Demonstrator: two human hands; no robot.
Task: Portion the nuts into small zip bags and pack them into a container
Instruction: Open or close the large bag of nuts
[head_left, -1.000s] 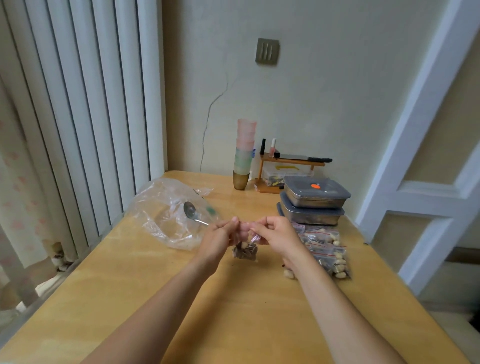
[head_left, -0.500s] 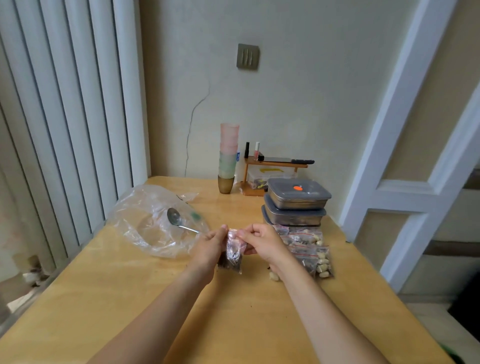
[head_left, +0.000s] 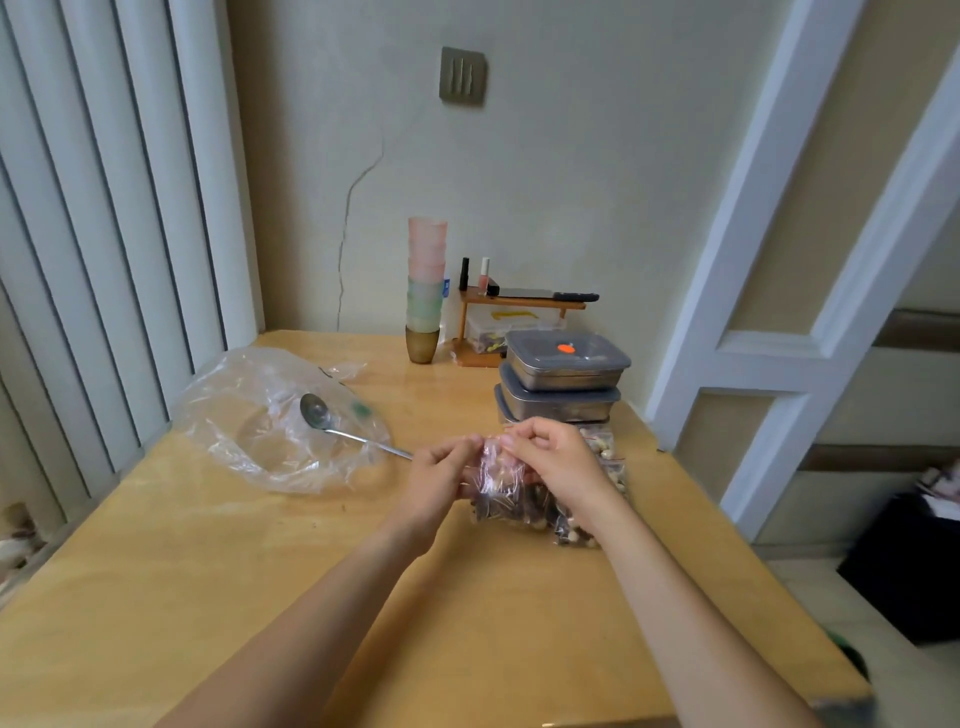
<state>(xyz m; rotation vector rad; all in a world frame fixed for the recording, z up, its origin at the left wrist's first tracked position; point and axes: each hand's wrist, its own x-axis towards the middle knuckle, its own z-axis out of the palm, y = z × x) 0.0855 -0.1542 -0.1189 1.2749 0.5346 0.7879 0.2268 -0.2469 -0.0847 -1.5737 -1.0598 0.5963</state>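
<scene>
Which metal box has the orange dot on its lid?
The top metal box of the two stacked ones; the lower metal box shows no orange dot.

Against the cracked wall (head_left: 358, 187) at the table's (head_left: 218, 545) far edge stands a stack of pink and green cups (head_left: 426, 291) beside a small wooden shelf (head_left: 519, 304) bearing two little bottles (head_left: 484, 274), below a wall switch (head_left: 462, 76), with vertical blinds (head_left: 104, 234) left.

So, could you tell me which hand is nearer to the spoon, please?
Left. The left hand is just beside the spoon handle's tip; the right hand is farther right, beyond the small zip bag.
</scene>
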